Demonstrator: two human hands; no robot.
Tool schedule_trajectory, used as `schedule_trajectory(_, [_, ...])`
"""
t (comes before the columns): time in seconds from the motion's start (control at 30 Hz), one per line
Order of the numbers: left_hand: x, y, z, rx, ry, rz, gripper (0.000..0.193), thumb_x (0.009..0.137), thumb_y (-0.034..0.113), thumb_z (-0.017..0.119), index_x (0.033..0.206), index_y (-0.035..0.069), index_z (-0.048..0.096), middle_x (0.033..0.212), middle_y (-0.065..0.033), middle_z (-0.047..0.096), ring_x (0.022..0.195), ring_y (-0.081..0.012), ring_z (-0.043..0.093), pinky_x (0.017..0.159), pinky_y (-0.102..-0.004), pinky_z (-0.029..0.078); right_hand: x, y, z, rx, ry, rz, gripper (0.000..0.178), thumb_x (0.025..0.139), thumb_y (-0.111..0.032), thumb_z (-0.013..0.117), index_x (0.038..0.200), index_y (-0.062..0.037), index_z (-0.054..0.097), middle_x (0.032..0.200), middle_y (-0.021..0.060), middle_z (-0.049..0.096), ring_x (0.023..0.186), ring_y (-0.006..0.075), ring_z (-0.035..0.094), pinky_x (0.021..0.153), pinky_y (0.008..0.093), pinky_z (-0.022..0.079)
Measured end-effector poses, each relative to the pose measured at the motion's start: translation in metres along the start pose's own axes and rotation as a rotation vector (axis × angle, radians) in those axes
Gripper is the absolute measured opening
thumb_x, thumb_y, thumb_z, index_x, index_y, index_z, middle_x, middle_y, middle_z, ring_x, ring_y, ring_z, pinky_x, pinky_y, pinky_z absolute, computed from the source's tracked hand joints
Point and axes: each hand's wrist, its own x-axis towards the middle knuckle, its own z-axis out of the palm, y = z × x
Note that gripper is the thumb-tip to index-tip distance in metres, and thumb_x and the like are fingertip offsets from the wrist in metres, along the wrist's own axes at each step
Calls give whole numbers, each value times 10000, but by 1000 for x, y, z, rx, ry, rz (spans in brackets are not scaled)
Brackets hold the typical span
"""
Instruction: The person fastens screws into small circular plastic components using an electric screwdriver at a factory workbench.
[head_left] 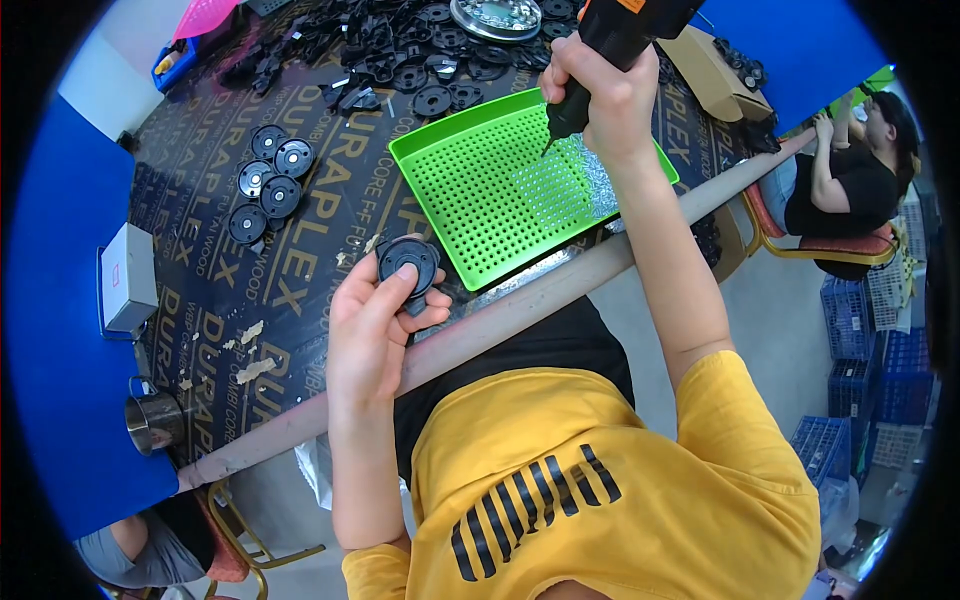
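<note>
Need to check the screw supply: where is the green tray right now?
In the head view, the green tray lies mid-table, under the right hand with the screwdriver.

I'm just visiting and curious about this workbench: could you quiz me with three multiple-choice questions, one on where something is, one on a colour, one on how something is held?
1. Where does the tip of the black power screwdriver point?
A. Into the green perforated tray
B. At the metal cup
C. At the white box

2. What colour is the perforated tray?
A. Pink
B. Green
C. Grey

3. How is the round black part held?
A. Lying loose on the table
B. Inside the tray
C. Gripped in the left hand

Answers: 1 A, the right hand aims the bit down at the tray's screws; 2 B, it is bright green; 3 C, the fingers pinch it above the table edge.
</note>
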Motion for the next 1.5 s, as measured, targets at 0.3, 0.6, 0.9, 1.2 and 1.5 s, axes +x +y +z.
schedule_trajectory(0.3, [0, -2, 0, 20, 0, 9, 150, 846, 71, 506, 953, -33, 500, 853, -112, 586, 673, -140, 600, 616, -261, 544, 3, -15, 6, 211, -64, -67, 73, 755, -16, 530, 713, -13, 471, 587, 76, 483, 492, 155, 493, 503, 307, 416])
schedule_trajectory(0.6, [4, -3, 0, -35, -23, 9, 140, 835, 41, 505, 958, -18, 477, 841, -83, 573, 676, -141, 591, 593, -265, 549, -25, -39, 57, 409, -506, 44, 207, 846, -198, 391, 715, -43, 429, 671, 33, 414, 602, 143, 448, 619, 297, 359])
schedule_trajectory(0.9, [1, -3, -2, -56, -31, -7, 119, 838, 29, 504, 938, -35, 500, 825, -78, 573, 668, -133, 590, 602, -257, 550, -51, -66, 118, 388, -188, 232, 372, 732, 26, 528, 1027, -42, 310, 581, 65, 475, 466, 134, 497, 471, 270, 438])
schedule_trajectory(1.2, [2, -4, -2, -48, -37, -8, 120, 840, 25, 498, 939, -43, 499, 821, -77, 570, 660, -136, 590, 599, -258, 550, -2, -5, 117, 614, -779, -755, 379, 733, 33, 567, 1040, -10, 350, 627, 59, 506, 482, 115, 499, 479, 246, 434])
schedule_trajectory(1.5, [2, -4, -1, -24, 6, 2, 135, 839, 21, 494, 956, -45, 485, 809, -83, 570, 652, -134, 597, 585, -246, 550, -50, -41, 119, 278, -348, 170, 406, 720, 48, 606, 1050, 1, 374, 624, 32, 536, 508, 72, 511, 494, 210, 422])
